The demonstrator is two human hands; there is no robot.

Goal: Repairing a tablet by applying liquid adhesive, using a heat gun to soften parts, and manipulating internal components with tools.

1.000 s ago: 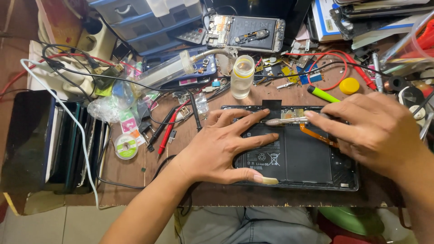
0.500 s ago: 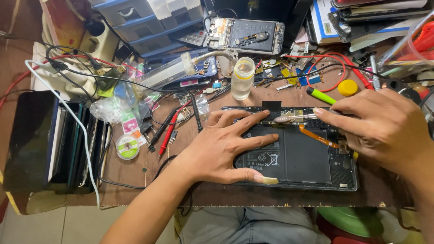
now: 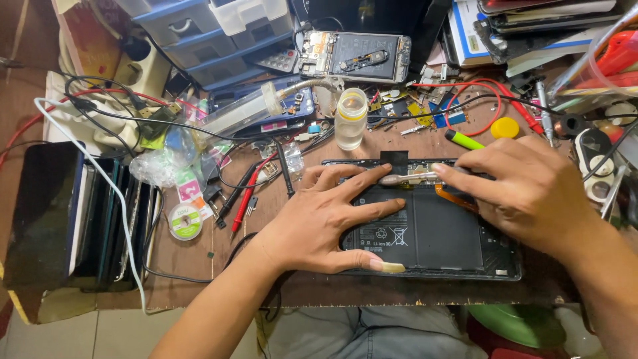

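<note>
I am looking down at an electronics repair workshop, crowded and well used. An opened tablet point(image 3: 425, 226) with its dark battery exposed lies flat on the worn wooden bench point(image 3: 199, 259), a stripped phone point(image 3: 355, 56) rests further back, and a row of dark slabs that look like screens or tablets point(image 3: 73, 213) stands on edge at the left. Around them I see tangled red and black probe leads point(image 3: 478, 90), a red screwdriver point(image 3: 247, 195), a small clear bottle of liquid point(image 3: 350, 119), a solder-wick reel point(image 3: 185, 221), scattered small parts and blue plastic drawers point(image 3: 193, 33).
</note>
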